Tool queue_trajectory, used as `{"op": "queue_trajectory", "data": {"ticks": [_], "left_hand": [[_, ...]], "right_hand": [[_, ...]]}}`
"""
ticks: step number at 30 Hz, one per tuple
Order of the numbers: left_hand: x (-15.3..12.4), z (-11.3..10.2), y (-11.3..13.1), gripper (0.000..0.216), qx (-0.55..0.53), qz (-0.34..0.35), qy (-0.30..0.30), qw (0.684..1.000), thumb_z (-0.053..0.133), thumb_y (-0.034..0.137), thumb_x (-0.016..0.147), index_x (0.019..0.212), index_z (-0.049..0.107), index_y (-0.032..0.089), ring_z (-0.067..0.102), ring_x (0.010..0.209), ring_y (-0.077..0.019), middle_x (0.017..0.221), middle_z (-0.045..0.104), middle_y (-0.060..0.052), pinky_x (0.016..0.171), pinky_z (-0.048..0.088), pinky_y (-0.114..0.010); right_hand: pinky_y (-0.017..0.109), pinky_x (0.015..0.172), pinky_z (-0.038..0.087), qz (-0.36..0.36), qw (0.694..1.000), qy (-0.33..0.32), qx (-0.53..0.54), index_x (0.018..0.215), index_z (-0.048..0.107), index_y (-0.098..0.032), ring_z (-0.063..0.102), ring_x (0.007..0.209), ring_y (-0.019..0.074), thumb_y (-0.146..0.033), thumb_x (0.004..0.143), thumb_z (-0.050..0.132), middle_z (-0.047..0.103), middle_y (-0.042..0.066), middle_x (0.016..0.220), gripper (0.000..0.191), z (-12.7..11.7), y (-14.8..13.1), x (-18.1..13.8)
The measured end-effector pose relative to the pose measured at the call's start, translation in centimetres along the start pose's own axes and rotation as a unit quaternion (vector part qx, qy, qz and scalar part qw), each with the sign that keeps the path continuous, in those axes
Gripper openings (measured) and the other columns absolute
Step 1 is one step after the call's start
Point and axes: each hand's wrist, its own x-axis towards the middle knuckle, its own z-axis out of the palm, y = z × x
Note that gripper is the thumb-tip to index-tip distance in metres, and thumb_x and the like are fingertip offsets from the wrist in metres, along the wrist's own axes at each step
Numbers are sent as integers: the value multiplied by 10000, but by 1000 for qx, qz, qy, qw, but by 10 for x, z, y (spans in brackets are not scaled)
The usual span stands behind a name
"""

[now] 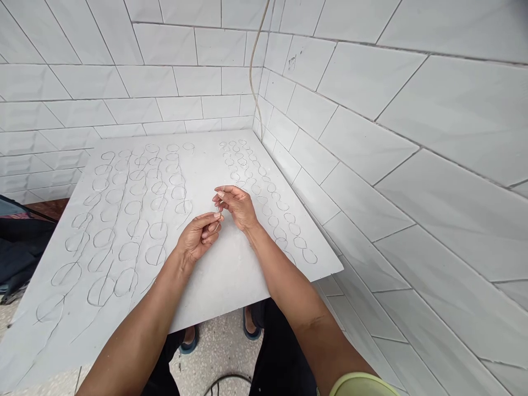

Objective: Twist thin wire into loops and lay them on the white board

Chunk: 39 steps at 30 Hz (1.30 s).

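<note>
My left hand (198, 236) is closed, thumb and fingertips pinching a thin wire-like strand (217, 225) above the white board (214, 275). Just beyond it to the right, my right hand (238, 208) is closed on the same strand, its fingertips almost meeting those of the left. Most of the strand is hidden by the fingers, so its full shape cannot be made out. Rows of thin dark rings (103, 237) with long line-like tails cover the board's left side. Smaller rings (300, 242) form rows along the right side. Whether these are wire or drawn lines is unclear.
White tiled walls (412, 137) meet in a corner behind the board, the right one close to its edge. A pale cable (251, 66) hangs there. Dark cloth (25, 247) lies at the left. Below are a speckled floor (214, 352) and a dark curved tube (231, 377).
</note>
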Motion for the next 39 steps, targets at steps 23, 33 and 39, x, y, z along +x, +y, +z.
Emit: {"op": "queue_trajectory", "data": {"ticks": [23, 33, 39], "left_hand": [[8, -5, -5, 270, 92, 144, 165, 971, 843, 387, 732, 782, 734, 144, 296, 461, -39, 603, 470, 44, 408, 195, -216], [17, -12, -6, 228, 69, 214, 210, 951, 830, 380, 743, 792, 774, 164, 463, 596, -99, 643, 531, 10, 540, 361, -243], [17, -23, 3, 287, 48, 210, 212, 953, 851, 396, 723, 892, 799, 170, 556, 759, -117, 1022, 692, -76, 632, 449, -240]], "right_hand": [[255, 580, 493, 41, 996, -26, -74, 919, 727, -162, 638, 740, 151, -603, 910, 622, 690, 73, 867, 453, 2, 4, -2], [248, 555, 468, 71, 974, -141, -159, 847, 638, -174, 609, 598, 117, -561, 887, 665, 688, 25, 741, 390, 3, 12, -7], [253, 574, 486, 61, 971, -149, -179, 801, 606, -183, 586, 593, 111, -515, 918, 637, 647, 3, 705, 354, 1, 10, -7]]}}
